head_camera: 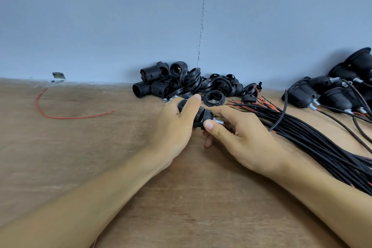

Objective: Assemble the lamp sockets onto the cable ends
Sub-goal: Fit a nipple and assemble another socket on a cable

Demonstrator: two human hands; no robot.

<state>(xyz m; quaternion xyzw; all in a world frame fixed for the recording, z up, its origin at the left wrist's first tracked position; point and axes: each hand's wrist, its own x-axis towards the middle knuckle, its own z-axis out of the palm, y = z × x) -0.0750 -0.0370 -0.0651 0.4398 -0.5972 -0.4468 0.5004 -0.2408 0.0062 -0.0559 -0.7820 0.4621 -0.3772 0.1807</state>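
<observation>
Lamp socket [201, 116], black, sits at frame centre just over the table [80, 157], held between both hands. It lies on its side with the cap end toward 3 o'clock, and a short threaded metal nipple [219, 121] pokes out of the cap. Left hand [175, 127] wraps the ribbed body, fingers curled round it and thumb laid over the top, which reads as the steadying grip. Right hand [243, 135] pinches the cap end, thumb [209, 126] on the near side, fingers behind and under, partly hidden. It is likely seating or twisting the cap against the body; cannot tell which. No cable is seen entering the nipple, though the fingers hide too much to be sure. Forearms lie low over the table, probably for steadiness. Loose socket parts [171, 83] (threaded bodies, rings, caps) are piled at 12 o'clock against the wall [100, 16], in easy reach of both hands. Cable bundle [314, 141] runs from 4 o'clock up past the right forearm, its stripped red-tipped ends fanned at 2 o'clock near the pile, so the next end is just beside the working hand. Finished sockets [332, 96] with cables on them are heaped further out at 2 o'clock, apart from the raw parts, presumably so done and undone don't mix. Stray red wire [66, 117] lies at 9 o'clock and a metal bracket [58, 76] at 10 o'clock by the wall, neither in play.
</observation>
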